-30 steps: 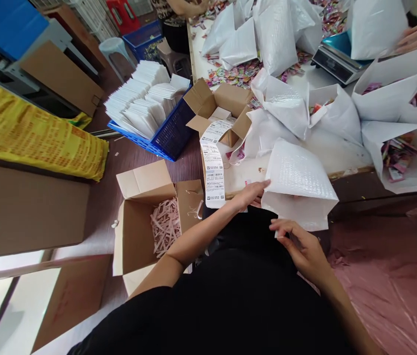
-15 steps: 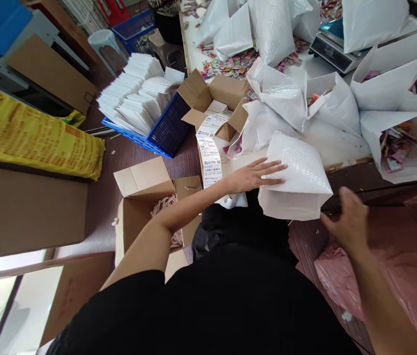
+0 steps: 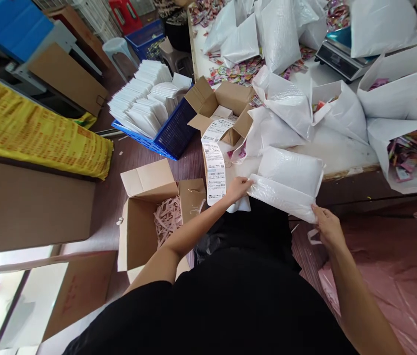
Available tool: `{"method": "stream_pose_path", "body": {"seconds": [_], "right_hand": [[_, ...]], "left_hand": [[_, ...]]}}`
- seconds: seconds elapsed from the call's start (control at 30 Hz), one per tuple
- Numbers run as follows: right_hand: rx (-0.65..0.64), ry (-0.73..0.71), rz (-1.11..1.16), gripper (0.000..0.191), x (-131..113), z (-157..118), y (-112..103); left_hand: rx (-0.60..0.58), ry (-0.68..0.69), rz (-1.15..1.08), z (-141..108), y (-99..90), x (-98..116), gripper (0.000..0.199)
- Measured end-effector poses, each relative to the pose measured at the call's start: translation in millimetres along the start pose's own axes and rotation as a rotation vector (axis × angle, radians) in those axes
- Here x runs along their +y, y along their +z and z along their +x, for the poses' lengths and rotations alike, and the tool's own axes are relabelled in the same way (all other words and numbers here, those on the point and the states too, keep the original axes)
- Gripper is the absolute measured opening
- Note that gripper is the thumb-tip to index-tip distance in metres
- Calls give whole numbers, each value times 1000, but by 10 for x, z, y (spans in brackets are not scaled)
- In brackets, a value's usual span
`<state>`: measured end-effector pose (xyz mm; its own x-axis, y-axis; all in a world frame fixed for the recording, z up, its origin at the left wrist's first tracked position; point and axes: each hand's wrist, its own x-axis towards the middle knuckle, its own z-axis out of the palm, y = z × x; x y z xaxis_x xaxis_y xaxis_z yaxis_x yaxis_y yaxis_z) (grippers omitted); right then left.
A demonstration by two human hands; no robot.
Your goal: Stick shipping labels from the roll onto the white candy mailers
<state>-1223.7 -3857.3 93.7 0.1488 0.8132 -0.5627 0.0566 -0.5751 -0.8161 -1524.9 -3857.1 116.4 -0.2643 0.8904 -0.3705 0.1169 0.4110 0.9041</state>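
A white padded mailer lies at the table's near edge, its flap folded over toward the bag. My left hand pinches the flap's left corner. At the flap's right corner my right hand grips it between thumb and fingers, and a thin white strip hangs just below that hand. To the left of the mailer, a strip of printed labels runs out of a small open carton. Open white mailers with small colorful packets inside stand to the right.
Filled white bags and a scale stand farther back on the table. Left of it are a blue basket of white mailers and an open carton with pink paper strips. Pink plastic lies low right.
The mailer's flap has been folded over. My left hand has moved from the bag's top to the flap's left corner, and my right hand has come in and taken the right corner.
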Motion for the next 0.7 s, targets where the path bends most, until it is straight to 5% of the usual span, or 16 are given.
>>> {"method": "stream_pose_path", "body": {"seconds": [0.07,0.17,0.27,0.37,0.43,0.53,0.6,0.63,0.7], "right_hand": [[-140,158,108,57,9,-38,108],[-264,181,297,56,36,-199,409],[-369,127,436,55,77,-456,752],[-531,196,386,61,95,-782,938],[-695,242,315,61,45,-1016,1001],[-960,107,245,54,-156,-1278,1214],[-1014,-94,160,52,-317,-1304,1508],[-985,-211,89,49,-380,-1260,1695],[-798,-441,-68,40,-444,-1074,2101]], "left_hand": [[0,-11,-9,87,-1,79,27],[114,81,-74,238,-207,223,17],[435,229,-30,223,-661,286,31],[680,198,63,-155,-1035,212,19],[497,153,36,-578,-1044,103,19],[-162,100,-184,-1205,-758,-94,50],[-421,9,-249,-1446,-612,-234,56],[-421,-30,-218,-1497,-620,-315,51],[-168,-82,-23,-1504,-842,-518,37]]}}
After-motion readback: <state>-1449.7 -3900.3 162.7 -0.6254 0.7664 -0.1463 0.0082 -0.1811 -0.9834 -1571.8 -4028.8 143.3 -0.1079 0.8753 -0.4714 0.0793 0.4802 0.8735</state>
